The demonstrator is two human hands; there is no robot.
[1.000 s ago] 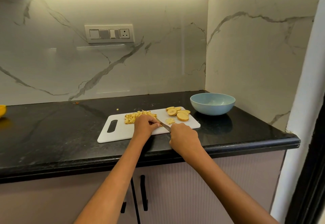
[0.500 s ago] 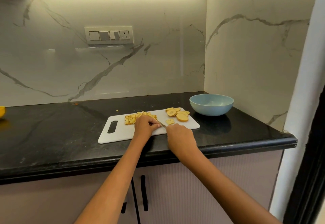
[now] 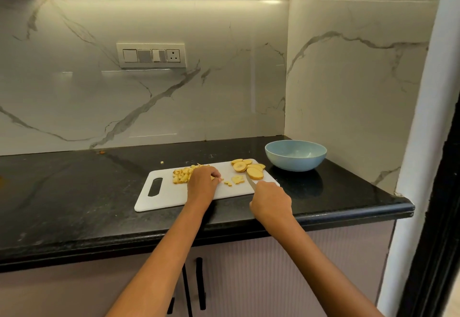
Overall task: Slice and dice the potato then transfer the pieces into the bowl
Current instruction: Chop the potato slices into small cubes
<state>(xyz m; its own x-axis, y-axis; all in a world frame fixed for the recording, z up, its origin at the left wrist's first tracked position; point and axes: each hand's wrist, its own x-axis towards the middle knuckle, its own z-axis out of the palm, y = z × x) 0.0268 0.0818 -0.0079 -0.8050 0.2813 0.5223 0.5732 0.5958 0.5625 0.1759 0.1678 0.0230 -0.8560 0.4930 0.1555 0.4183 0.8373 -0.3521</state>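
Counts: one white cutting board (image 3: 174, 196), one pale blue bowl (image 3: 295, 155), one knife (image 3: 252, 182), one heap of diced potato (image 3: 183, 174), about five round potato slices (image 3: 249, 167), and a few cut bits (image 3: 235, 180) lying between the two hands.
Left hand (image 3: 202, 184): rests on the board with fingers curled down, the fingertips (image 3: 217, 179) pressing at the near right edge of the diced heap; whether they pinch a piece cannot be told.
Right hand (image 3: 271, 201): closed in a fist round the knife handle at the board's near right corner; only a short stretch of blade shows, pointing away from the knuckles toward the slices.
Diced potato: piled just beyond and to the left of the left hand, partly hidden by it.
Slices: overlapping in a cluster just beyond the right hand, at the board's far right corner.
Loose bits: on bare board between the hands, nearer the left fingertips.
Bowl: beyond and to the right of the right hand, on the black counter (image 3: 74, 192), just beside the board's far right corner; no potato is visible in it.
Stray crumb (image 3: 162, 162): one, on the counter beyond the left hand, off the board.
Wall: one switch plate (image 3: 151, 55) high above the left hand.
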